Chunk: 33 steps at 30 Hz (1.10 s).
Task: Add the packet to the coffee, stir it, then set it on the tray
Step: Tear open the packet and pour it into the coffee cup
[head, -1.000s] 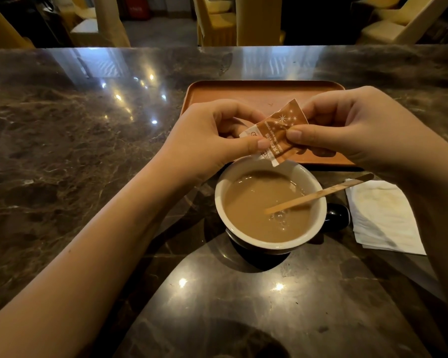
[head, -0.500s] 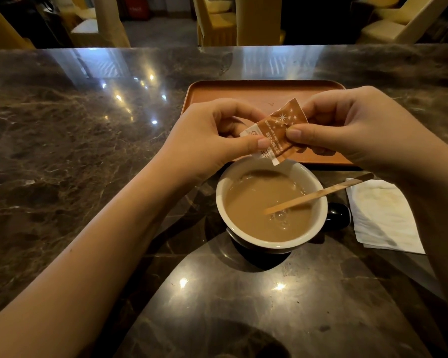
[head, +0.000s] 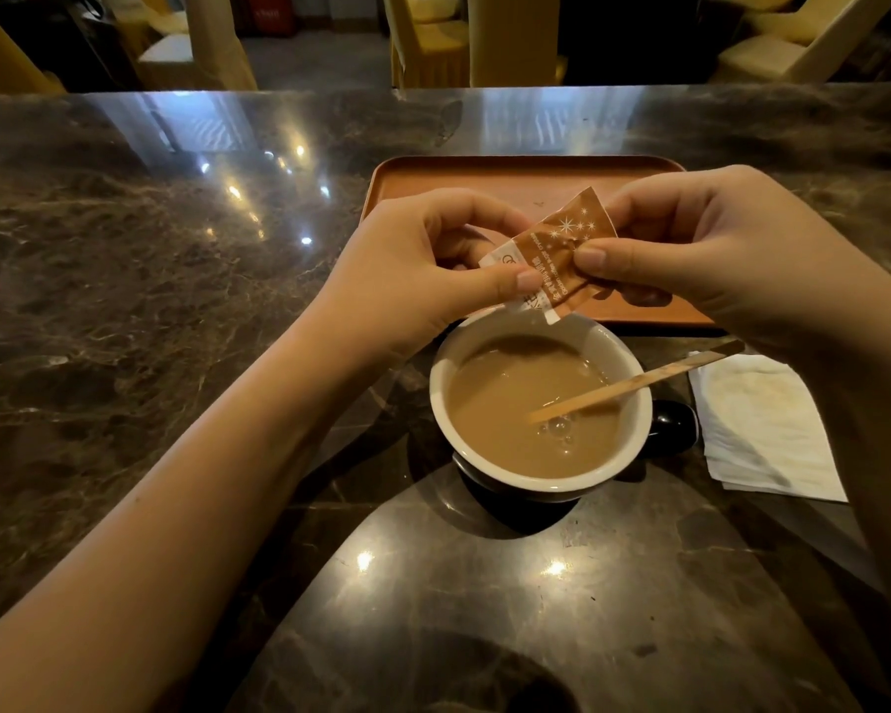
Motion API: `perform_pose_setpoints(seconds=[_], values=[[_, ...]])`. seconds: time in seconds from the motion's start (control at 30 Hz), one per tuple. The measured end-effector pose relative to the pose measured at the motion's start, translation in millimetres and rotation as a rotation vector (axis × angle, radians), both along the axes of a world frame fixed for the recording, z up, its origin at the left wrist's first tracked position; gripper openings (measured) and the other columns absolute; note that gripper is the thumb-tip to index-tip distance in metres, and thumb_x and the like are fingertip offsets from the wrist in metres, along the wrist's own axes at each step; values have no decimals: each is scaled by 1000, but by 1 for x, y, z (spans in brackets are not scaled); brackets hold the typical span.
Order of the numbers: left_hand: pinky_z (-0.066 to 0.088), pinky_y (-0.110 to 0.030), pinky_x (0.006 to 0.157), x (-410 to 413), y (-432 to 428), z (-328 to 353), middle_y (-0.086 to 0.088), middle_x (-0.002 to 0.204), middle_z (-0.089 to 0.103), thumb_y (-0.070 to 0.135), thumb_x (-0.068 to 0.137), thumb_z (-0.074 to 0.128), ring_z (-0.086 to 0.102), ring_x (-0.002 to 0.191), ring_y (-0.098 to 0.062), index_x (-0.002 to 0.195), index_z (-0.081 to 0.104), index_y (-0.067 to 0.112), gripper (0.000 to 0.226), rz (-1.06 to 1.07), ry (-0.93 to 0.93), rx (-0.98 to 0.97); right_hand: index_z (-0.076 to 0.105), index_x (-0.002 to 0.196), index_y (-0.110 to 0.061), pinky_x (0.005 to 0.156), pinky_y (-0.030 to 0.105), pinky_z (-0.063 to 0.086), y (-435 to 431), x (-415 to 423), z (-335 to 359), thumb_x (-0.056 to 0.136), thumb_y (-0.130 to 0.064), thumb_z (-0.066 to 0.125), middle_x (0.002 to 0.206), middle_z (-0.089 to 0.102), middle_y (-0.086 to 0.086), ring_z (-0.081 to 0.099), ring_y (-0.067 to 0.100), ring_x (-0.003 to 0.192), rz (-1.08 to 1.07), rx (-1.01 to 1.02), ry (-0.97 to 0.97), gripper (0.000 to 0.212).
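Both hands pinch one brown packet (head: 554, 254) between them, held in the air over the far rim of the coffee cup (head: 536, 403). Left hand (head: 433, 259) has its thumb and fingers clamped on the packet's lower, whiter end; right hand (head: 700, 249) has thumb and fingers clamped on the upper end, the part printed with white stars. The packet runs on a slant, its lower corner hanging just above the cup's rim, not touching it as far as can be told.

The cup is white inside, dark outside, and stands on the dark marbled counter (head: 176, 301), filled with light brown coffee (head: 510, 403) with a few bubbles. A wooden stir stick (head: 633, 383) leans in it, one end in the liquid, the other reaching out over the right rim. An orange tray (head: 510, 177) lies on the counter just beyond the cup, partly behind the hands. A white napkin (head: 762, 424) lies flat to the right of the cup, near its dark handle (head: 672, 422).
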<state>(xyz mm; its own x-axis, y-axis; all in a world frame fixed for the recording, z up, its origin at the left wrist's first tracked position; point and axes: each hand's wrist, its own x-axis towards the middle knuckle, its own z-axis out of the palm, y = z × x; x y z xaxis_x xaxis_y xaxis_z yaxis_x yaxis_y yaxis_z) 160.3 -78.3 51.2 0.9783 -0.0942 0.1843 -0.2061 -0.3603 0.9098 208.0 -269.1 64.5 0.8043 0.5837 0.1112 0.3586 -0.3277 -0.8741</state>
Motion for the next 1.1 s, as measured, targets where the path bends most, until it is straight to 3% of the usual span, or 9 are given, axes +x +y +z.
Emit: perform_pose_setpoints(seconds=[0.23, 0.43, 0.6, 0.73, 0.93, 1.1], values=[[51, -15, 71, 0, 2, 3, 2, 83, 74, 24, 70, 72, 70, 77, -9, 93, 66, 20, 24, -8, 27, -66, 69, 84, -19, 53, 15, 50, -2, 3, -3, 69, -35, 62, 77, 71, 2, 61, 10, 61, -51, 57, 16, 23], [43, -6, 58, 1, -6, 5, 11, 73, 69, 13, 79, 67, 63, 68, 4, 86, 65, 21, 10, 49, 6, -61, 68, 86, -18, 52, 13, 49, -7, 6, -3, 70, -36, 64, 70, 71, -4, 60, 5, 58, -77, 44, 15, 24], [51, -13, 67, 4, -15, 15, 5, 81, 68, 17, 83, 64, 65, 76, -5, 89, 66, 16, 7, 61, -9, 82, 62, 97, -24, 60, 7, 48, -10, 6, -1, 76, -27, 66, 87, 67, -7, 64, -1, 74, -120, -24, -120, 22], [49, -14, 66, 6, -17, 29, 1, 81, 69, 17, 82, 64, 63, 77, -9, 82, 67, 18, 4, 85, -32, 165, 59, 108, -25, 74, 15, 53, -12, 2, 11, 75, -33, 65, 95, 65, -3, 64, 7, 83, -116, -17, -182, 35], [51, -11, 66, -1, -18, 50, -1, 81, 71, 18, 81, 65, 64, 77, -9, 83, 69, 19, 5, 29, -2, 193, 66, 93, -16, 60, 9, 48, -12, -10, 22, 80, -18, 64, 81, 67, -1, 60, 0, 66, -77, -5, -142, 14], [42, -3, 57, -25, -15, 57, 8, 75, 71, 25, 81, 64, 62, 69, 7, 90, 67, 23, 10, -4, -12, 41, 67, 94, -9, 58, 15, 50, -13, -24, 26, 81, -15, 63, 82, 69, 5, 61, 8, 64, -64, 108, -63, 15]])
